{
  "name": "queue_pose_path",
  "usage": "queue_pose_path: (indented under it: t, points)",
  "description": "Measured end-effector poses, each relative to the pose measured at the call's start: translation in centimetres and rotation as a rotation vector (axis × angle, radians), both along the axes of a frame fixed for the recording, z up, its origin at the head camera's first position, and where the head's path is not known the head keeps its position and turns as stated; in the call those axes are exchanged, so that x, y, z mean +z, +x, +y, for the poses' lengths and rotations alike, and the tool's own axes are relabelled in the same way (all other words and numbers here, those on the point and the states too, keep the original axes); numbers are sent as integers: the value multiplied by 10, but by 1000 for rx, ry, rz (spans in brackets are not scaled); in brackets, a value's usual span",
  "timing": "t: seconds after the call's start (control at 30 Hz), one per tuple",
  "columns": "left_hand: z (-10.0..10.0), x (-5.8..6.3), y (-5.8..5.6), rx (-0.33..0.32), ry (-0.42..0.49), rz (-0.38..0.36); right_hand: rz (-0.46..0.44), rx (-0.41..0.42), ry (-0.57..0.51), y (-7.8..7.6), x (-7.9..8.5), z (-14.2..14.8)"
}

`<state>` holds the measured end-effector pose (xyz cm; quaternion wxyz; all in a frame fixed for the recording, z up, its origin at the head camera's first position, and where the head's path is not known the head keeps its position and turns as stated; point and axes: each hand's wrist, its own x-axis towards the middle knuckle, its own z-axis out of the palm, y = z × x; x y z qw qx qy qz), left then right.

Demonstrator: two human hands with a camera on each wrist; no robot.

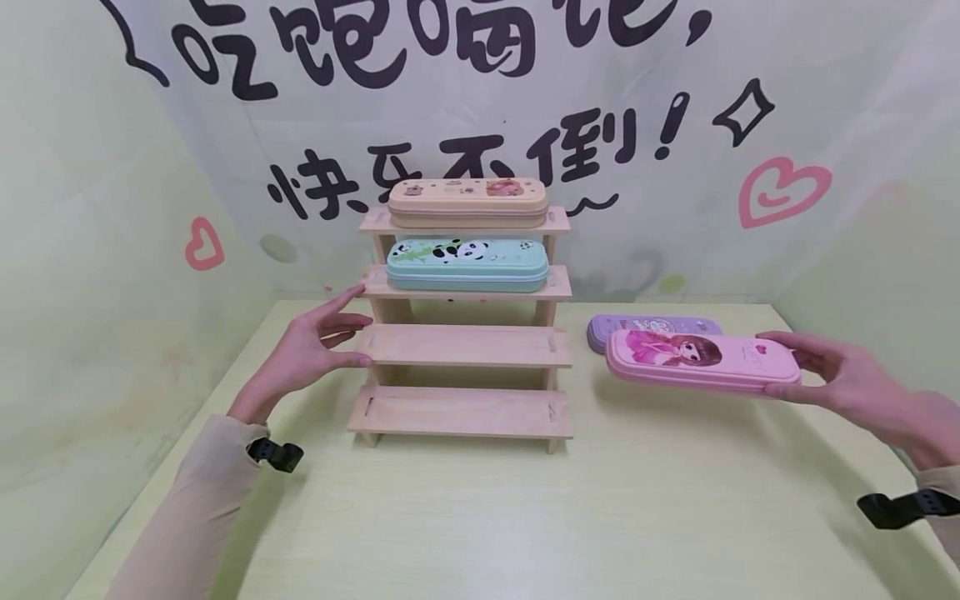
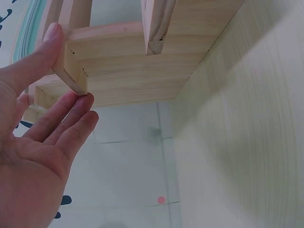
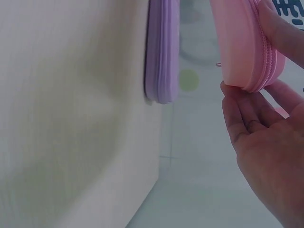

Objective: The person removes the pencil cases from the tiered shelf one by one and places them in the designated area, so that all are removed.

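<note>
My right hand (image 1: 855,383) grips the right end of a pink pencil case (image 1: 738,360) with a doll picture, held up off the table. In the right wrist view its zipper side (image 3: 247,42) shows, with the thumb on one face and fingers on the other. Behind it lies a purple pencil case (image 1: 600,333), partly hidden. My left hand (image 1: 303,354) holds the left side of a stepped wooden rack (image 1: 465,412), with thumb and fingers about the end of a plank (image 2: 71,71). On the rack's upper tiers sit a peach pencil case (image 1: 465,204) and a mint panda pencil case (image 1: 480,271).
The rack stands on a pale wood-grain table (image 1: 465,525), its two lower tiers bare. A white cloth (image 1: 675,225) with black lettering and pink hearts hangs close behind. Light walls (image 1: 82,333) rise at both sides.
</note>
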<state>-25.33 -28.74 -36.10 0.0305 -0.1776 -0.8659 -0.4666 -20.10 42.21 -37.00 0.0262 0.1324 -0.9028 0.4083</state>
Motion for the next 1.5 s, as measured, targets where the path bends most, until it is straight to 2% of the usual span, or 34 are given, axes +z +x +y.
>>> queue_pose_path:
  t: [0.17, 0.33, 0.53, 1.0, 1.27, 1.5]
  points:
    - [1, 0, -1, -2, 9, -6, -9, 45, 4, -6, -15, 1]
    - [1, 2, 1, -18, 25, -12, -45, 72, 13, -15, -24, 1]
    - [2, 1, 1, -27, 24, -6, -92, 62, 23, -23, -34, 3]
    - [2, 2, 1, -24, 22, -2, -142, 61, 41, -36, -41, 6]
    - [1, 3, 1, -29, 22, 3, -176, 57, 133, -45, -45, 9]
    - [1, 1, 0, -26, 26, -1, -188, 73, 129, -51, -46, 9]
